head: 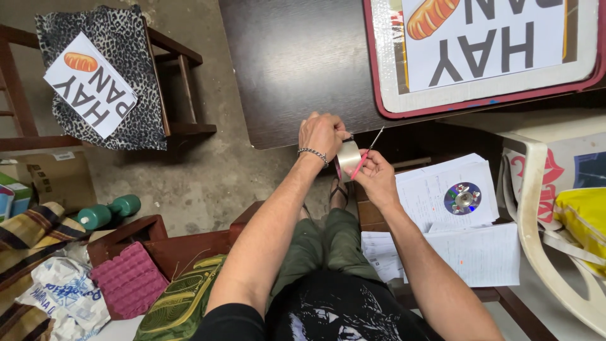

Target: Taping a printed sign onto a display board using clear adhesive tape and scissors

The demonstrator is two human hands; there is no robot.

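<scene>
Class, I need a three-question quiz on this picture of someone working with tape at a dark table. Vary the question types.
1. True or false: the left hand holds the tape roll.
2. The right hand holds: A) a disc B) a red-handled tool C) a dumbbell.
3. What lies on the papers to the person's right?

Key: 1 true; 2 B; 3 a shiny disc.

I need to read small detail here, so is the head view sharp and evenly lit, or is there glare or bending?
Head view: sharp on the left hand, tape roll and right hand; soft, even light; mild sheen on the dark table; wide-angle bending at the edges.
</scene>
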